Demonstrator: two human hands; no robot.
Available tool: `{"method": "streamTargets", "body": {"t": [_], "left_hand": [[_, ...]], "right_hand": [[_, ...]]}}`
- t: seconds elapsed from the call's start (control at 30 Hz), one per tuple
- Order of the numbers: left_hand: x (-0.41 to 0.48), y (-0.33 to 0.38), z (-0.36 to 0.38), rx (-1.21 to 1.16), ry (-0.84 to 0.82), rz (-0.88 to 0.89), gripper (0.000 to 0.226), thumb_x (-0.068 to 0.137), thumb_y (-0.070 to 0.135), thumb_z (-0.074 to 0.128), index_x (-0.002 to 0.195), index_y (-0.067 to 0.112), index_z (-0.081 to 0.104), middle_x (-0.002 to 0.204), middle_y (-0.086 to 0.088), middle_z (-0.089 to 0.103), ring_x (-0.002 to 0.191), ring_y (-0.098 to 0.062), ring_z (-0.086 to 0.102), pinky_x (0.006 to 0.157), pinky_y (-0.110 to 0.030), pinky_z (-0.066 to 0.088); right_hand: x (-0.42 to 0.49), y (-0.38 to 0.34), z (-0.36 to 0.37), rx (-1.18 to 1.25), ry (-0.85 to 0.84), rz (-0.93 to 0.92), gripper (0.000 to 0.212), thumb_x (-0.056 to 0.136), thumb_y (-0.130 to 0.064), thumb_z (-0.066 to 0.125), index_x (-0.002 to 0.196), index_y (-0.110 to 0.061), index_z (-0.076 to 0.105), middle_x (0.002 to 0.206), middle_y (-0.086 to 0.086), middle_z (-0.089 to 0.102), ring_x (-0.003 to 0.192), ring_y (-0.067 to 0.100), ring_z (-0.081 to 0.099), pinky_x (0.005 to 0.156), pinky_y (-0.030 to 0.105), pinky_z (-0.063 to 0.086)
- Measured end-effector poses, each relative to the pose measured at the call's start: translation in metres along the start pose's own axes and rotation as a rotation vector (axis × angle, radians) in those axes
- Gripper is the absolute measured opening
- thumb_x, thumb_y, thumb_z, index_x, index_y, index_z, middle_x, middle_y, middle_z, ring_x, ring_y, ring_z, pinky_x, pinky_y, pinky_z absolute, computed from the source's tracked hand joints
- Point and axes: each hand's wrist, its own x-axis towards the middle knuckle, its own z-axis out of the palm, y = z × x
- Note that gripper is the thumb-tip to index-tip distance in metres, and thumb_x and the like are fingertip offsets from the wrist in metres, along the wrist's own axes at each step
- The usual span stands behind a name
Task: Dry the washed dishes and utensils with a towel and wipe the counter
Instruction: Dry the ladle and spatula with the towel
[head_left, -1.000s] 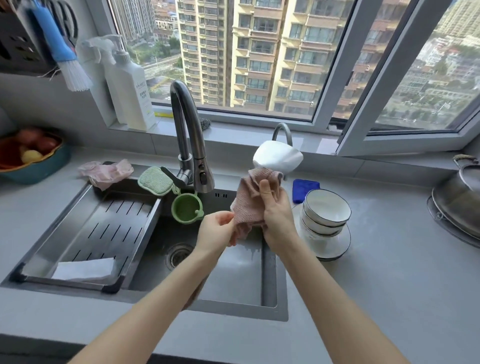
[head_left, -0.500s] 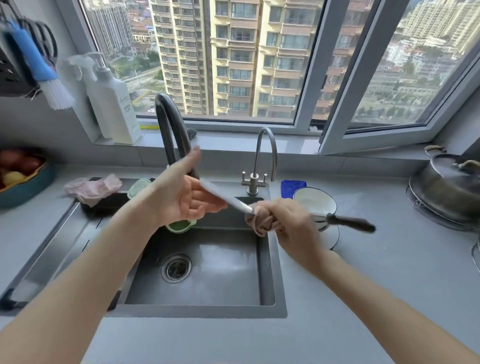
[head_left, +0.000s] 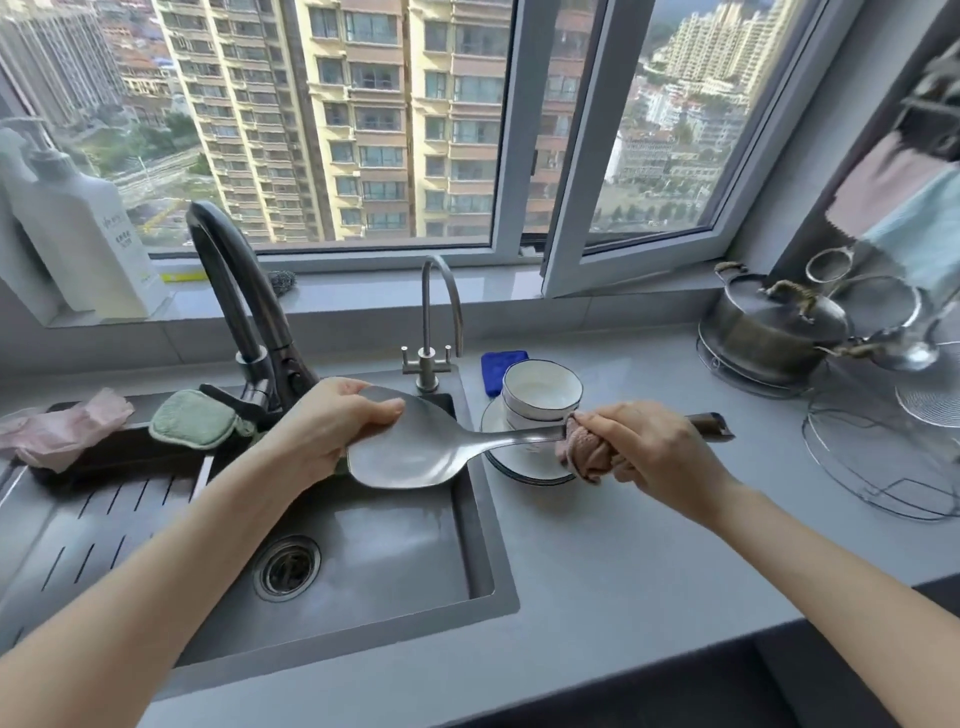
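Note:
A large steel spatula (head_left: 410, 447) is held level over the right side of the sink (head_left: 363, 561). My left hand (head_left: 332, 426) grips the far edge of its wide blade, thumb on top. My right hand (head_left: 644, 447) holds a bunched pink towel (head_left: 582, 449) wrapped round the spatula's neck, close to the dark handle (head_left: 709, 423) that sticks out to the right. Behind the spatula, white bowls (head_left: 540, 397) are stacked on a plate (head_left: 519, 462) on the grey counter (head_left: 649, 571).
A tall dark faucet (head_left: 234, 291) and a small tap (head_left: 431, 317) stand behind the sink. A green sponge (head_left: 192, 418) and pink cloth (head_left: 62, 426) lie at the left. A blue cloth (head_left: 498, 364), a steel pot (head_left: 769, 327) and wire rack (head_left: 883, 447) sit to the right.
A second ago I was drying a white bowl with the towel. Now I hold the spatula, its blade turned flat toward me, and the towel has slid along the neck toward the handle.

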Motion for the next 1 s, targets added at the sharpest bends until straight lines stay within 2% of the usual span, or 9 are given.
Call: {"method": "streamTargets", "body": {"t": [0.1, 0.17, 0.27, 0.37, 0.47, 0.63, 0.73, 0.9, 1.0], "left_hand": [[0.008, 0.003, 0.022, 0.021, -0.03, 0.021, 0.013, 0.082, 0.003, 0.067, 0.094, -0.001, 0.063, 0.068, -0.01, 0.069, 0.055, -0.018, 0.066, 0.049, -0.022, 0.054], [0.015, 0.004, 0.041, 0.048, -0.039, 0.04, 0.02, 0.083, 0.005, 0.068, 0.1, -0.003, 0.062, 0.076, -0.012, 0.068, 0.061, -0.021, 0.064, 0.059, -0.028, 0.054], [0.023, 0.009, 0.069, 0.061, -0.044, 0.083, 0.016, 0.085, 0.007, 0.067, 0.099, 0.0, 0.064, 0.073, -0.009, 0.067, 0.066, -0.022, 0.061, 0.069, -0.034, 0.048], [0.033, 0.016, 0.087, 0.048, -0.047, 0.129, 0.004, 0.085, 0.006, 0.066, 0.083, 0.008, 0.064, 0.058, 0.0, 0.068, 0.066, -0.023, 0.059, 0.07, -0.035, 0.045], [0.042, 0.022, 0.115, 0.064, -0.089, 0.158, 0.009, 0.085, 0.007, 0.067, 0.093, 0.004, 0.066, 0.072, -0.009, 0.067, 0.07, -0.027, 0.059, 0.073, -0.037, 0.042], [0.057, 0.027, 0.19, 0.092, -0.222, 0.139, 0.026, 0.084, 0.004, 0.068, 0.108, -0.004, 0.062, 0.089, -0.019, 0.065, 0.076, -0.029, 0.059, 0.079, -0.041, 0.05], [0.062, 0.027, 0.236, 0.089, -0.26, 0.114, 0.013, 0.083, 0.002, 0.067, 0.094, 0.005, 0.062, 0.082, -0.014, 0.068, 0.069, -0.022, 0.063, 0.059, -0.026, 0.053], [0.074, 0.022, 0.318, 0.1, -0.282, 0.052, 0.02, 0.083, 0.003, 0.067, 0.102, -0.004, 0.066, 0.091, -0.022, 0.066, 0.078, -0.028, 0.058, 0.071, -0.036, 0.041], [0.08, 0.019, 0.373, 0.09, -0.257, 0.037, 0.016, 0.084, 0.003, 0.066, 0.1, 0.0, 0.065, 0.081, -0.013, 0.065, 0.067, -0.024, 0.059, 0.06, -0.028, 0.046]], "right_hand": [[-0.023, 0.011, -0.016, 0.116, -0.105, 0.153, 0.082, 0.054, 0.011, 0.074, 0.126, -0.015, 0.047, 0.11, 0.012, 0.066, 0.091, 0.031, 0.063, 0.079, 0.051, 0.055], [-0.041, 0.018, -0.03, 0.155, -0.128, 0.245, 0.074, 0.062, -0.004, 0.08, 0.127, -0.017, 0.049, 0.117, 0.009, 0.063, 0.107, 0.022, 0.057, 0.105, 0.057, 0.036], [-0.066, 0.025, -0.066, 0.313, -0.001, 0.575, 0.062, 0.068, -0.036, 0.072, 0.125, -0.015, 0.059, 0.124, -0.003, 0.059, 0.125, 0.004, 0.044, 0.116, 0.05, 0.007], [-0.098, 0.034, -0.102, 0.359, 0.337, 1.079, 0.032, 0.086, -0.013, 0.064, 0.118, -0.012, 0.06, 0.109, -0.003, 0.062, 0.115, 0.008, 0.054, 0.097, 0.034, 0.04], [-0.119, 0.043, -0.113, 0.525, 0.684, 1.417, 0.017, 0.095, -0.012, 0.057, 0.109, -0.02, 0.056, 0.094, -0.006, 0.062, 0.1, 0.016, 0.061, 0.07, 0.015, 0.043], [-0.139, 0.09, -0.114, 1.079, 1.02, 1.628, 0.027, 0.095, -0.023, 0.057, 0.122, -0.022, 0.053, 0.109, -0.002, 0.065, 0.096, 0.016, 0.063, 0.074, 0.035, 0.054], [-0.169, 0.138, -0.122, 1.022, 1.128, 1.717, 0.036, 0.087, -0.014, 0.068, 0.12, -0.003, 0.057, 0.113, 0.012, 0.066, 0.093, 0.024, 0.066, 0.082, 0.047, 0.056], [-0.228, 0.208, -0.145, 0.887, 1.191, 1.85, 0.038, 0.085, -0.017, 0.071, 0.117, 0.0, 0.058, 0.113, 0.017, 0.064, 0.097, 0.031, 0.064, 0.068, 0.037, 0.054], [-0.257, 0.23, -0.158, 0.59, 1.071, 1.911, 0.031, 0.089, -0.026, 0.065, 0.111, -0.006, 0.055, 0.117, 0.013, 0.061, 0.106, 0.03, 0.061, 0.087, 0.045, 0.053]]}}
